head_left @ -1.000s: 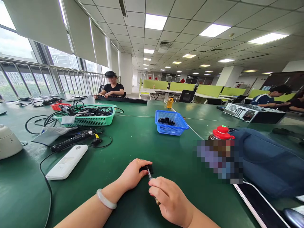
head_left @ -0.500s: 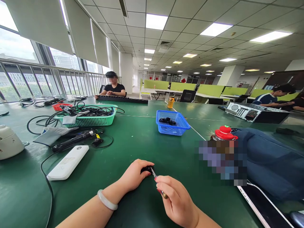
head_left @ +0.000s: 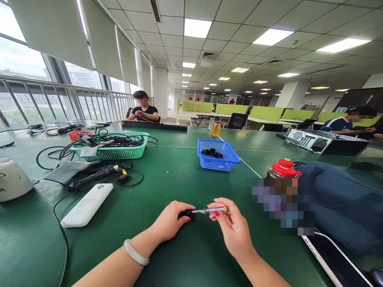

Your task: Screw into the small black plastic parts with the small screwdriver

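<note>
Low on the green table, my left hand is closed around a small black part, pressing it to the tabletop. Most of that part is hidden under my fingers, and its kind cannot be made out. My right hand grips a screwdriver with a clear purplish handle, pinched between thumb and fingers. The screwdriver lies nearly level, its metal shaft pointing left with the tip at the black part. Beyond my hands stands a blue basket with several small black pieces in it.
Left are a green basket of cables, a white power bank, a black cylindrical device and a loose cable. Right are a red-lidded jar, a dark blue bag and a phone-like slab. A person sits across.
My right hand has swung outward and up, turning the screwdriver from a steep slant to nearly level. The left hand stays on the black part, more of which shows.
</note>
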Demonstrator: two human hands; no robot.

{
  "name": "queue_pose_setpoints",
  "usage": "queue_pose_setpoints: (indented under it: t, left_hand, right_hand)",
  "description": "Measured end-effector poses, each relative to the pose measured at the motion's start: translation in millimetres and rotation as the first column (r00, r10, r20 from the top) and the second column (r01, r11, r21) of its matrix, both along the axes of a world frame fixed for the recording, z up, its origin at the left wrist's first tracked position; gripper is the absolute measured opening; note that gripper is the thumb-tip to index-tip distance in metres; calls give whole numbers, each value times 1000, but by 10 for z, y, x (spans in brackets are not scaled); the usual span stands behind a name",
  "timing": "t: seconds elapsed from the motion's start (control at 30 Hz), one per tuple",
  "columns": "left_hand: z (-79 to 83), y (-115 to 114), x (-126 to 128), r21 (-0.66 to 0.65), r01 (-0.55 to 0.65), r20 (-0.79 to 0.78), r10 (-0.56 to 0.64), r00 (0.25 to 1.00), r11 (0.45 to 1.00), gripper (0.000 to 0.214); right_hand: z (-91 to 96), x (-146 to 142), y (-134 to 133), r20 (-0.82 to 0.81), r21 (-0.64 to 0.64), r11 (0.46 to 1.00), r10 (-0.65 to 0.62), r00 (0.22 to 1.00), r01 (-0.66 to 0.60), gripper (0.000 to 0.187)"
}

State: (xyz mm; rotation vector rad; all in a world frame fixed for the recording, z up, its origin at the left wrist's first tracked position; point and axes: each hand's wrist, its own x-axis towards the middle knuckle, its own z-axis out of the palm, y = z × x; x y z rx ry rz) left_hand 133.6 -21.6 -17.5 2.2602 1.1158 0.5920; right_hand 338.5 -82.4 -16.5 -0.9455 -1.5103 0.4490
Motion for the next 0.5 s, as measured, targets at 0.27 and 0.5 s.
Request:
queue_pose_setpoints:
  t: [0.27, 0.5]
  left_hand:
    - [9, -7, 6, -5, 15, 5, -15, 1000, 1000, 34]
    - [28, -30, 36, -17, 68, 28, -67, 997, 998, 37]
  right_hand:
    - [93, 11, 13, 132, 42, 998, 31, 991, -37, 10]
    - [267, -148, -185, 418, 316, 940, -14, 908, -131, 11]
